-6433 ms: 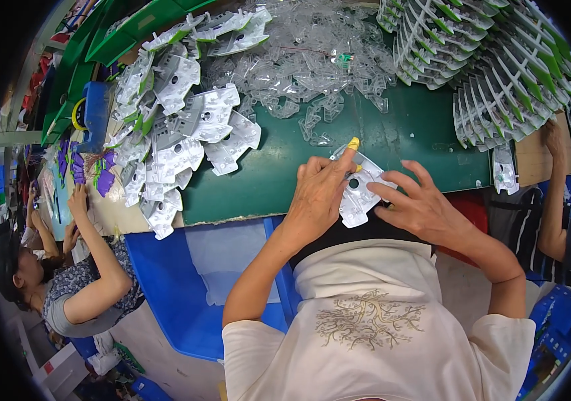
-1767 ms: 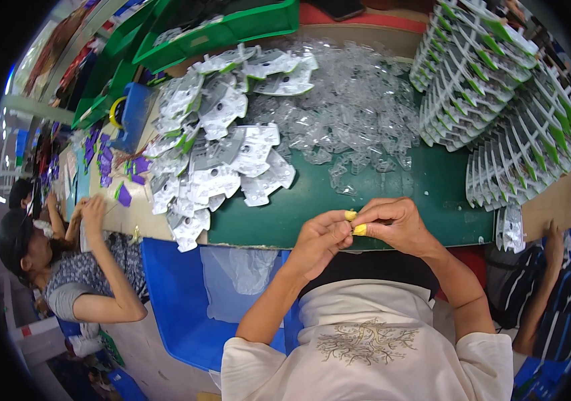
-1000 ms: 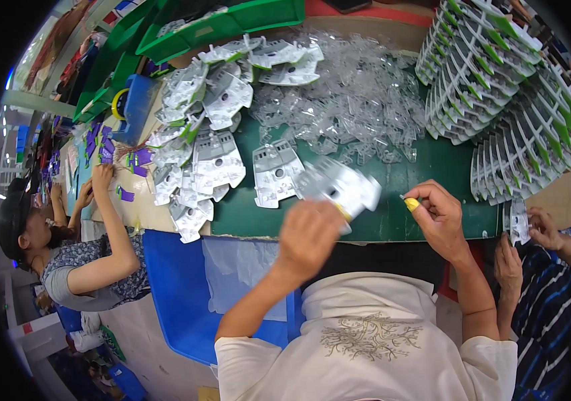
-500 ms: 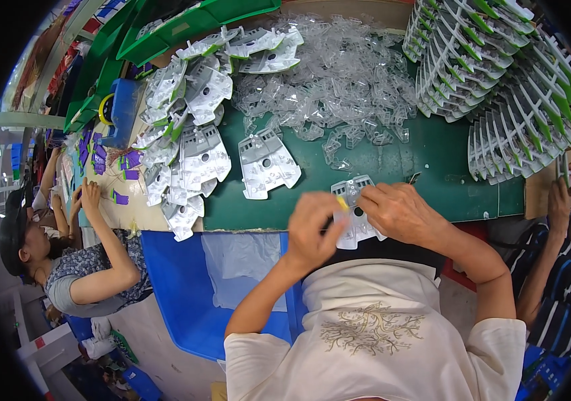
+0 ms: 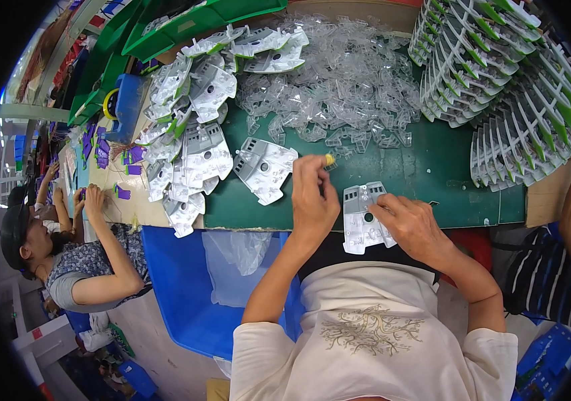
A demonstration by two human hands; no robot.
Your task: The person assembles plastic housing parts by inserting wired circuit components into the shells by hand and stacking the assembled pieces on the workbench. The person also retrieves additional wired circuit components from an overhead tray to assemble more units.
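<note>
My right hand (image 5: 411, 224) grips the right edge of a silver-grey plastic shell (image 5: 364, 235), which has a round hole and dark slots. The shell is at the table's front edge, before my body. My left hand (image 5: 315, 200) is raised over the green tabletop, thumb and index finger apart, with nothing visible between them. A yellow covering (image 5: 329, 160) shows at one of its fingertips. Just left of that hand, a second silver-grey shell (image 5: 263, 171) lies tilted on the table. Beyond the fingertips are loose clear plastic pieces (image 5: 349, 137).
A heap of clear plastic parts (image 5: 325, 73) covers the table's back. Overlapping shells (image 5: 202, 157) lie left; stacked green-edged shells (image 5: 526, 127) stand right. A blue bin (image 5: 185, 314) sits below the front edge. People work at both sides, one in a dark cap (image 5: 15, 230).
My left hand has moved away from the held shell, up and toward the clear parts. The shell on the table has turned. My right hand still grips its shell, now more fully in view.
</note>
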